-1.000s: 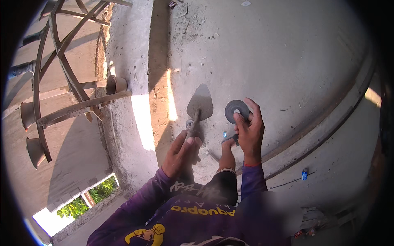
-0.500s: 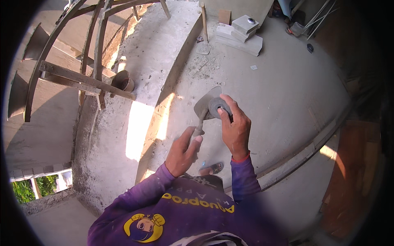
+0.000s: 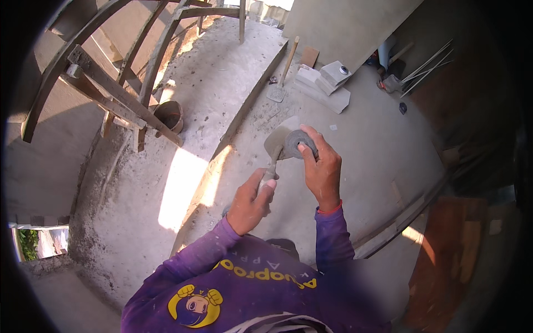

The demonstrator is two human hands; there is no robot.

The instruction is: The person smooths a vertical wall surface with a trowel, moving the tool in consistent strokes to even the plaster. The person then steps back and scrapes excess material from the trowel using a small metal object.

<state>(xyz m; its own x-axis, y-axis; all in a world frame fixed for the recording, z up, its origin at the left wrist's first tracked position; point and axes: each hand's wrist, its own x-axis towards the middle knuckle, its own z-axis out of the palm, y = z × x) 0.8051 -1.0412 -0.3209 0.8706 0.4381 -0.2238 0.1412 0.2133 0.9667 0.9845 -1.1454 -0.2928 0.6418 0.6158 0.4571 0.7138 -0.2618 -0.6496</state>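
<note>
My left hand (image 3: 248, 204) is closed round the handle of a trowel (image 3: 273, 142), whose flat grey blade points up and away from me. In my right hand (image 3: 325, 173) is a thick grey disc (image 3: 293, 145) with a small hole at its centre, gripped at its right side between fingers and thumb. The disc overlaps the right part of the blade and appears to rest against it. Both are held in the air above the concrete floor.
A low concrete ledge (image 3: 208, 61) runs along the left, bearing a bucket (image 3: 169, 115) beside a curved wooden frame (image 3: 111, 91). Farther off lie a long-handled tool (image 3: 276, 93) and pale blocks (image 3: 325, 89). Thin rods (image 3: 425, 69) and a person's arm (image 3: 384, 54) are at the far right.
The view has shifted, so the surroundings sit differently. My hands keep their grips on the trowel and the disc, which remain together with only a slight shift.
</note>
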